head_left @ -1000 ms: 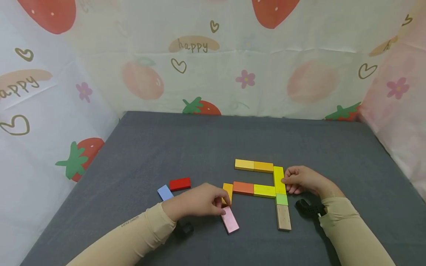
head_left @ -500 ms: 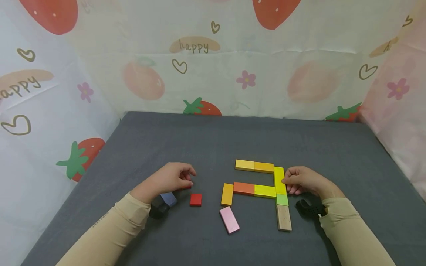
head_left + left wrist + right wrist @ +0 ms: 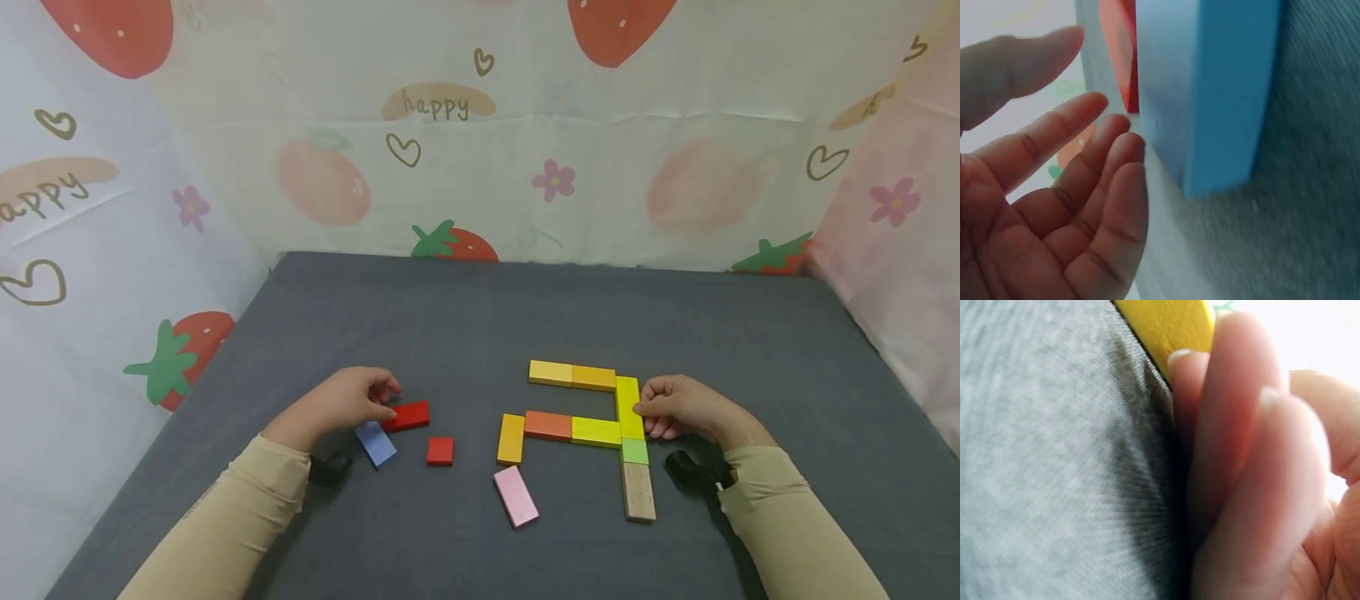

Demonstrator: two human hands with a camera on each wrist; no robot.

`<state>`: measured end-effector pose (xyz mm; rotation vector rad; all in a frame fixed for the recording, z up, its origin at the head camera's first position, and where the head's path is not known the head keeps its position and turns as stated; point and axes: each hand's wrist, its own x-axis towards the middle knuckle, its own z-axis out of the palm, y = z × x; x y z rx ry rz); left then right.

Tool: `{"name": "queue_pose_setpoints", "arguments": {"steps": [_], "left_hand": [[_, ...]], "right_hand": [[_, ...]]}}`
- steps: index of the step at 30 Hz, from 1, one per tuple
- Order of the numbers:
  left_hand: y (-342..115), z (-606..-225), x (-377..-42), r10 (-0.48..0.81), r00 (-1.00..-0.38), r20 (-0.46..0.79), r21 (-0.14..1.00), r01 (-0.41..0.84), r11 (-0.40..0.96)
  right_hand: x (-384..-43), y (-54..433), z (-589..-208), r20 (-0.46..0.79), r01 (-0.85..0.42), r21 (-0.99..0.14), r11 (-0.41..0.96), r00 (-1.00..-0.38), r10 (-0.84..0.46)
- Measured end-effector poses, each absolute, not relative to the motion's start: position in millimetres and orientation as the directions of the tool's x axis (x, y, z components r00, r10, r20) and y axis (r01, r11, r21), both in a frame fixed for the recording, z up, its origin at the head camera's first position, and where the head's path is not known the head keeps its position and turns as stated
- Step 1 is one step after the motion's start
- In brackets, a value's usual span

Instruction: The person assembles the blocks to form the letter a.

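Observation:
My left hand (image 3: 337, 406) reaches over the left end of a red rectangular block (image 3: 407, 416), thumb and fingers spread apart with nothing between them. A blue block (image 3: 376, 443) lies just below that hand; the left wrist view shows the same blue block (image 3: 1210, 94) large beside the fingers (image 3: 1124, 206). My right hand (image 3: 686, 407) rests on the cloth, its fingertips touching the right side of a long yellow block (image 3: 629, 407). In the right wrist view the fingers (image 3: 1235, 425) lie against the yellow block (image 3: 1169, 328), partly covering it.
An orange-red block (image 3: 548, 425) and a yellow one (image 3: 596, 432) join the long block. A green (image 3: 634, 451) and a bare wooden block (image 3: 638, 492) continue it. Two pale-yellow and orange blocks (image 3: 572, 375) run above. Orange (image 3: 511, 439), pink (image 3: 516, 496) and small red (image 3: 440, 451) blocks lie left.
My left hand has let go near the pink and orange blocks and moved left to the red rectangular block, uncovering the small red block. The right hand has stayed at the long yellow block.

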<state>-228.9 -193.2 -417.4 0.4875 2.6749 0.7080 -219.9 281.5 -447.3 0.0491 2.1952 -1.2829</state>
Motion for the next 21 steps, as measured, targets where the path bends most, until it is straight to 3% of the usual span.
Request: {"name": "queue_pose_setpoints", "arguments": {"steps": [12,21], "left_hand": [[-213.0,-415.5,-225.9,0.527,-0.781,-0.336,0.503,0.324,0.801],[-212.6,-409.7,-224.4,0.530,-0.749,-0.397,0.514,0.297,0.805]], "right_hand": [[-219.2,282.1,-447.1,-0.507,0.323,-0.786,0.527,-0.824,-0.251],[-219.1,280.7,-446.9,-0.512,0.331,-0.782,0.529,-0.825,-0.241]]}}
